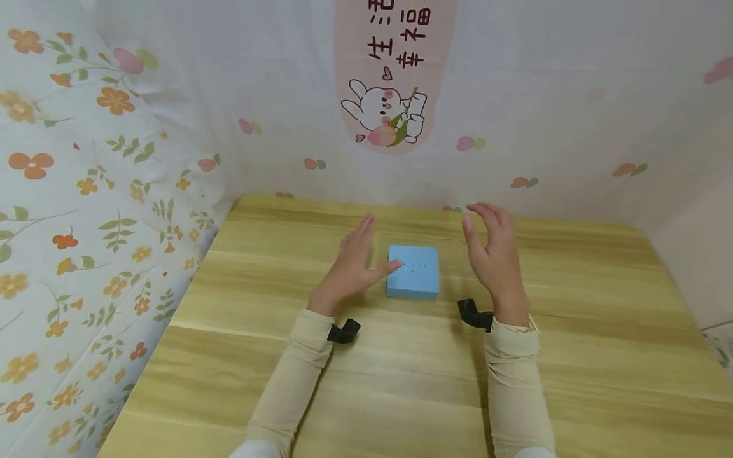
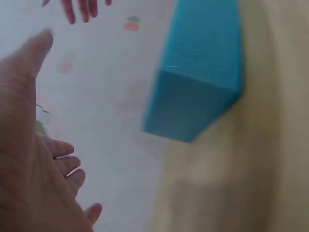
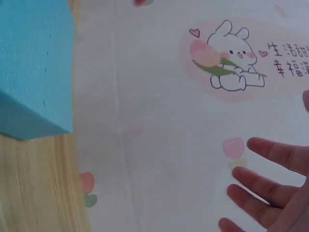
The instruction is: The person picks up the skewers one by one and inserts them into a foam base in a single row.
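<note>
A blue block (image 1: 412, 277) with tiny dark dots sits on the wooden desk (image 1: 401, 388), between the fingers of the left hand (image 1: 350, 264) and the right hand (image 1: 497, 257). The left fingers are straight with the thumb out wide; the right fingers are spread. The desk is yellowy with soft stripes. Past the fingers is a white cloth (image 1: 275, 76) with a bunny (image 1: 380, 108). Left of the left fingers, a flowery cloth (image 1: 172, 280) shows orange blooms.
</note>
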`<control>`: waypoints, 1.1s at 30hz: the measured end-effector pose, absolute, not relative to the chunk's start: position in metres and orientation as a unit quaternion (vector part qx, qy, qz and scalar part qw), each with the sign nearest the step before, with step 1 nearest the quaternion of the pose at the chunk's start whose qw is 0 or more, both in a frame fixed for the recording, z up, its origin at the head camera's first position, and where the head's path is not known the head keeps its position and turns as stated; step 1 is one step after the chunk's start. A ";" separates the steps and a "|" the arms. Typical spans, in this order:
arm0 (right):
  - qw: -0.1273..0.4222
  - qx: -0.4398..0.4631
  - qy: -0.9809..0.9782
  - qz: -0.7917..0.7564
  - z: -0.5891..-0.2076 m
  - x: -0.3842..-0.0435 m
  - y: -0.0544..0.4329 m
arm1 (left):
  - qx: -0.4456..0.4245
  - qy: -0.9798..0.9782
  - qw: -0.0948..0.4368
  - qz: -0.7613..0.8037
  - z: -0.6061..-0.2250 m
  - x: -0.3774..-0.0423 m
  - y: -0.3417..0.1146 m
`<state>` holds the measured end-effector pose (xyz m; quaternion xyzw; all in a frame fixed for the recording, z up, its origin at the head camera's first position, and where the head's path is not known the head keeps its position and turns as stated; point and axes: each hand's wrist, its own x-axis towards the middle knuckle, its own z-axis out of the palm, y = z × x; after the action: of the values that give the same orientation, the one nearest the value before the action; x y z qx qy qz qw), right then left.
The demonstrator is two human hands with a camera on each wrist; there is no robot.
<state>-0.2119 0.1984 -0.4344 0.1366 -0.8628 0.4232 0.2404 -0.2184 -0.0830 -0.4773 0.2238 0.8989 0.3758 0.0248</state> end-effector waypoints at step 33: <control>-0.188 -0.182 -0.911 0.318 -0.458 -0.170 0.304 | 0.230 0.890 0.104 0.380 -0.532 -0.217 -0.065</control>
<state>-0.1696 0.3036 -0.4582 -0.1817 -0.9114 0.3178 -0.1883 -0.2174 -0.0652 -0.5320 0.2304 0.8900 0.3795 0.1039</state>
